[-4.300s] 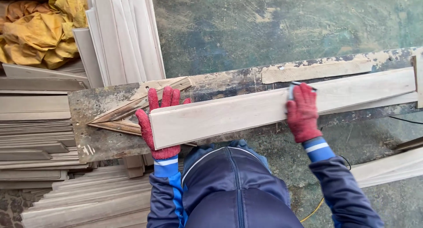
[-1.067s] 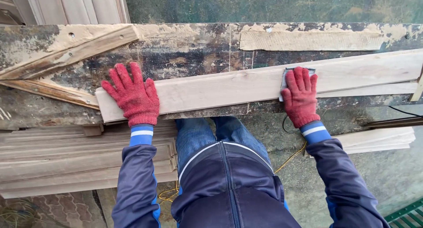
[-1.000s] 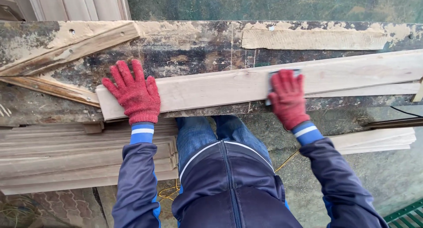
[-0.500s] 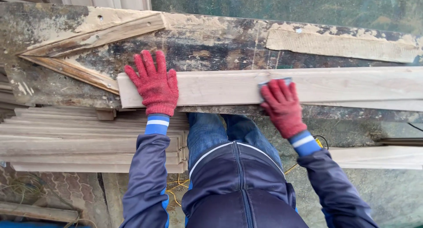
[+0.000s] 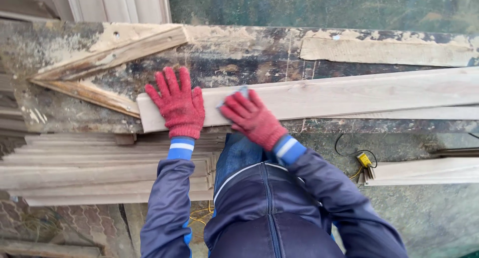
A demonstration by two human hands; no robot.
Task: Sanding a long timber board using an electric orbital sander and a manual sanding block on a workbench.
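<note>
A: What are the fingers doing?

B: The right hand (image 5: 252, 119) presses its red-gloved fingers down on a sanding pad (image 5: 238, 93); the left hand (image 5: 178, 104) lies spread flat, gripping nothing.

A: Where's the pad now?

B: It has slid left along the pale plank (image 5: 349, 96), from mid-board to just beside the left hand, so the sanding has reached the plank's left end on the worn bench (image 5: 224, 53).

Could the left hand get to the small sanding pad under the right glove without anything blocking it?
Probably yes. The left hand lies flat on the pale board, right beside the right hand pressing the sanding pad. Only bare board lies between them.
</note>
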